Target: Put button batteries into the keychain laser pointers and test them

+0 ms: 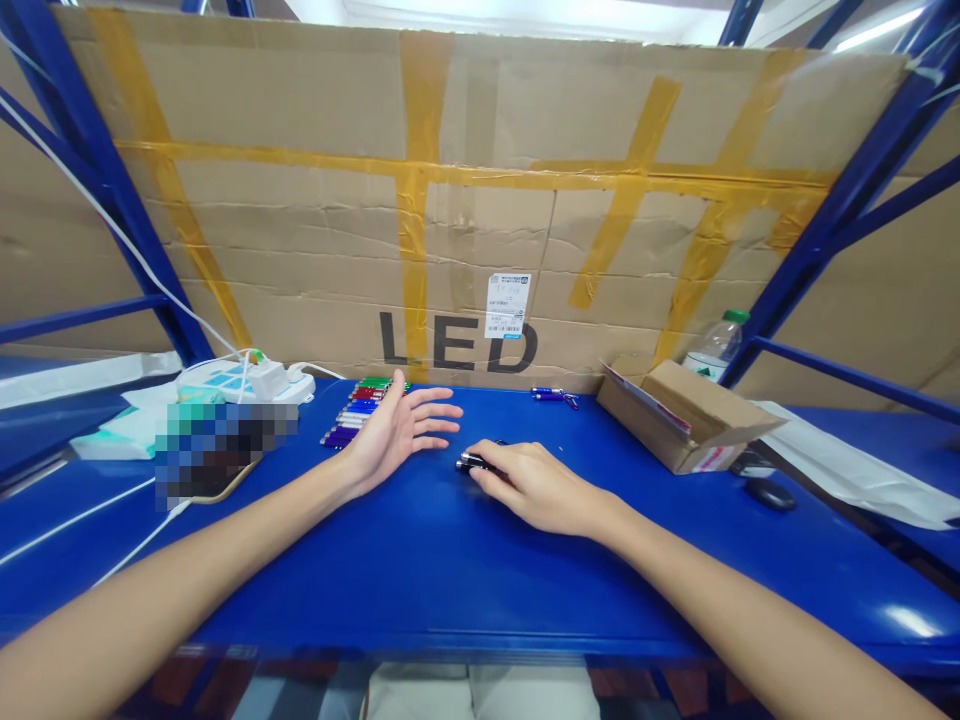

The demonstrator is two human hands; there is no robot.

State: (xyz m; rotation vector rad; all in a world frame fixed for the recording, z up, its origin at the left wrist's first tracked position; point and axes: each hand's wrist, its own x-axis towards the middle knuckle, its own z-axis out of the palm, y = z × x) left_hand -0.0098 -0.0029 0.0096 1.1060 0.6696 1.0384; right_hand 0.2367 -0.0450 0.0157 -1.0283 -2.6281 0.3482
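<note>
I have my left hand (394,430) palm toward the camera, fingers (439,411) spread and empty beside coloured penlights (354,419), while my right hand (540,485), back uppermost, pinches silver-tipped black penlights (474,461) mid-desk (450,560).

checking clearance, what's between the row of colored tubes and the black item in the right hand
In the head view, the open left hand and blue tabletop lie between them.
</note>
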